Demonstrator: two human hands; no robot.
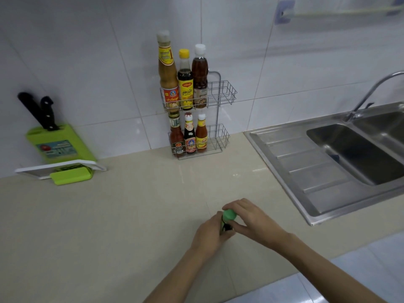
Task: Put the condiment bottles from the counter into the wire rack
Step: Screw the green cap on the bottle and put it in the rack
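Note:
A green-capped bottle (229,216) stands on the beige counter (122,215) near its front edge. My left hand (208,235) wraps its body from the left, hiding most of it. My right hand (251,217) closes over the cap from the right. The two-tier wire rack (223,95) stands against the tiled wall at the back. Its upper tier holds three tall bottles (185,84) on the left side. Three small sauce bottles (189,136) fill the left side of the lower tier. The right part of both tiers shows bare wire.
A green knife block with two black-handled knives (59,143) and a white-and-green board (65,169) sit at the back left. A steel sink with drainboard (323,162) and a tap (371,92) occupy the right. The counter's front edge runs diagonally at the lower right.

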